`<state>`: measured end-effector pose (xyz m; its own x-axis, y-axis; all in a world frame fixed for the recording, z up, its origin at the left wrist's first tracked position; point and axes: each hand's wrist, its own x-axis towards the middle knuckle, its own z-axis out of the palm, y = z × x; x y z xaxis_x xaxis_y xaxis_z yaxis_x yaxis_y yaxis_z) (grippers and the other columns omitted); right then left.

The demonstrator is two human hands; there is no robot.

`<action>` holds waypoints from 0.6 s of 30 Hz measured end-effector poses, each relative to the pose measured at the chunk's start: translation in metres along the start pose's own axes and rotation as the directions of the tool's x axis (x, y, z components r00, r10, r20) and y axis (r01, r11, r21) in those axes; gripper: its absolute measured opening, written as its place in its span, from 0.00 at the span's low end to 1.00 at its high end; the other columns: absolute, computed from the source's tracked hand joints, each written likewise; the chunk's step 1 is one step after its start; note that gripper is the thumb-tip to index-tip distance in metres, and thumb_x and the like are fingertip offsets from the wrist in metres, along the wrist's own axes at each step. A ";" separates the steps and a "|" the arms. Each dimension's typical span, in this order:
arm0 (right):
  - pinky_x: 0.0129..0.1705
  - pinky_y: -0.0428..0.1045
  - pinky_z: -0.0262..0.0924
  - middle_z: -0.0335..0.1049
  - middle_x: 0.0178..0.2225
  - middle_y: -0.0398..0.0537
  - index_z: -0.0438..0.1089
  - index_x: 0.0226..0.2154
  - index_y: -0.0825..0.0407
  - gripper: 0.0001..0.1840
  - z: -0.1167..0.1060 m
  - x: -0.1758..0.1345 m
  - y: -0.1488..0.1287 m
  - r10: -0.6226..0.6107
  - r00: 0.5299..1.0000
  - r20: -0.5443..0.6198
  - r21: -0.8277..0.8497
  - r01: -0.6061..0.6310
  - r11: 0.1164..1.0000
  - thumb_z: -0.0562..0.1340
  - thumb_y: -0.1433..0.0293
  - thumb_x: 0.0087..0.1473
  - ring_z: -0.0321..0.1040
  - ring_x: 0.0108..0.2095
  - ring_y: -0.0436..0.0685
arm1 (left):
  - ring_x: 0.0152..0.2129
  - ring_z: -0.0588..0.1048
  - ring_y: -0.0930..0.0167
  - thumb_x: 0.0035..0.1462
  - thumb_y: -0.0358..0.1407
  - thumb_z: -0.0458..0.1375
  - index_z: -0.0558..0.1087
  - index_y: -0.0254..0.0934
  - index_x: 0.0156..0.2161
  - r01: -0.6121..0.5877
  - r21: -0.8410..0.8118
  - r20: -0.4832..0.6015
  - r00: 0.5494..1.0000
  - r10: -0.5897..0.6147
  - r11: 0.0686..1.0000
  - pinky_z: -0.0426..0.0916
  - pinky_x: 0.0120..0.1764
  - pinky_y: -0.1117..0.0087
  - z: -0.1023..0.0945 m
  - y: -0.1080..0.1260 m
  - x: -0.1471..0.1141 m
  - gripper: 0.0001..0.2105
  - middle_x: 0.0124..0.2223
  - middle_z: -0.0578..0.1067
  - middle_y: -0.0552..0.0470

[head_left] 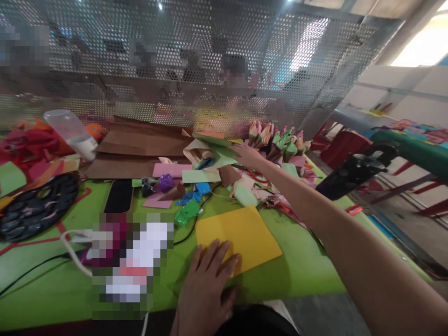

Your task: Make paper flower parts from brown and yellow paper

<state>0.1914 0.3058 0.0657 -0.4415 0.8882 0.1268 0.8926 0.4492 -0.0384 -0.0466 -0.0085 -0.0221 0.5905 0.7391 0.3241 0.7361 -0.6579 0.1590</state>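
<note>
A yellow sheet of paper (252, 238) lies on the green tabletop near the front edge. My left hand (210, 280) rests flat over its lower left corner, fingers spread. My right hand (247, 156) is stretched far forward to the paper pile at the back, its fingers extended over a light green sheet (224, 156); the fingertips are small and somewhat blurred. Beside that sheet are a curled cream paper (198, 151) and a light green strip (201, 176). Paper flowers in brown cones (276, 137) stand just behind my right hand.
Brown paper (140, 144) fills the back, before a perforated metal screen (168, 60). At left are a plastic bottle (72, 133), a black round tray (38, 205), a phone (119, 197) and cables. A black cylindrical object (346, 175) juts at the right edge.
</note>
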 end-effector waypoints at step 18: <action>0.56 0.53 0.65 0.73 0.59 0.52 0.71 0.60 0.49 0.27 0.010 -0.011 0.008 0.046 0.995 0.089 -0.060 -0.041 0.997 0.56 0.75 0.59 0.72 0.57 0.63 | 0.63 0.65 0.61 0.63 0.46 0.59 0.69 0.52 0.62 0.029 -0.042 -0.035 0.999 -0.030 0.999 0.59 0.63 0.53 -0.005 0.001 0.000 0.23 0.67 0.68 0.55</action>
<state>0.2021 0.3005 0.0541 -0.4063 0.9131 0.0359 0.9138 0.4060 0.0155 -0.0477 -0.0102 -0.0171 0.5560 0.7531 0.3518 0.7383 -0.6419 0.2072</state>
